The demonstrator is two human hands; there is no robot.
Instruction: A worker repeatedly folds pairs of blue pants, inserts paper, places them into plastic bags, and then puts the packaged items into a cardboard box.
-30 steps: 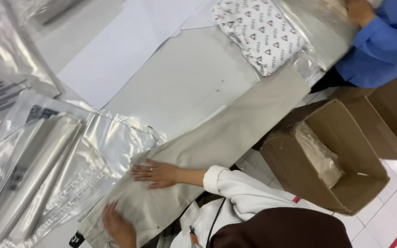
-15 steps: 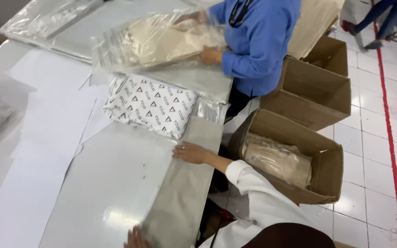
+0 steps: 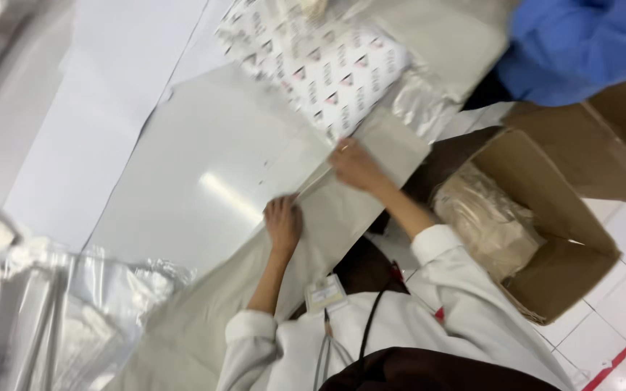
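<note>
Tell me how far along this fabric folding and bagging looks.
Done: one bagged beige bundle lies in the cardboard box, and a patterned packet sits on the table. In hand: left hand and right hand press the beige fabric flat. Left: clear bags lie unfilled.

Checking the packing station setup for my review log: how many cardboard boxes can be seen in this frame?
2. One open cardboard box stands on the floor at right, holding a bagged beige bundle. A second box sits behind it, partly cut off by the frame edge. More may lie out of view.
</note>
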